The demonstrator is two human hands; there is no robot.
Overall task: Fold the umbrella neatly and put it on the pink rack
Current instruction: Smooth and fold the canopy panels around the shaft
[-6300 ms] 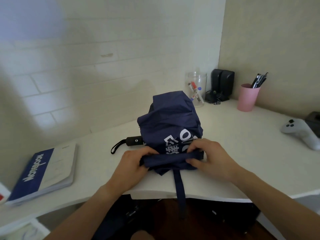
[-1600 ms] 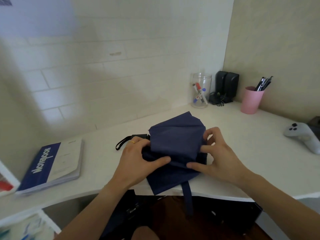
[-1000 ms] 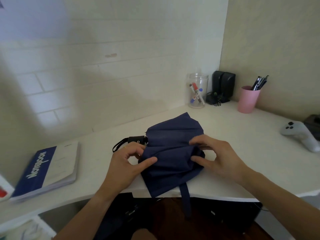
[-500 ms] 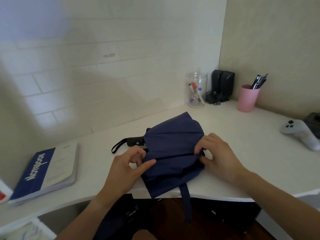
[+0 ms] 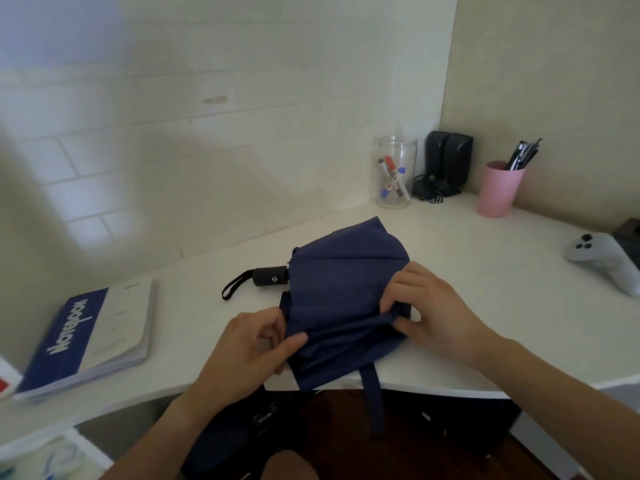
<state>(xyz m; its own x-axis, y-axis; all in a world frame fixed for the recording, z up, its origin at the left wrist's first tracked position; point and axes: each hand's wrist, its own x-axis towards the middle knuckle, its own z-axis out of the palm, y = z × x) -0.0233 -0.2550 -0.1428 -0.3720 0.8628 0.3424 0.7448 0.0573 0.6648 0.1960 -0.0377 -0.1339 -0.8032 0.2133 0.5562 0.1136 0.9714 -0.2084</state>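
Fingers of both my hands, left (image 5: 251,344) and right (image 5: 427,311), pinch canopy pleats of the umbrella (image 5: 343,292) lying at the desk (image 5: 485,306) edge near me, so I judge I'm mid-fold and next must wrap its dangling strap (image 5: 372,393).

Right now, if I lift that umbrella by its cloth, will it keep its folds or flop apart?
Probably flop. The umbrella cloth is creased and loose where both hands, left hand and right hand, pinch it, and its strap dangles unfastened over the desk edge. The black handle looks rigid, so that end likely hangs heavier.
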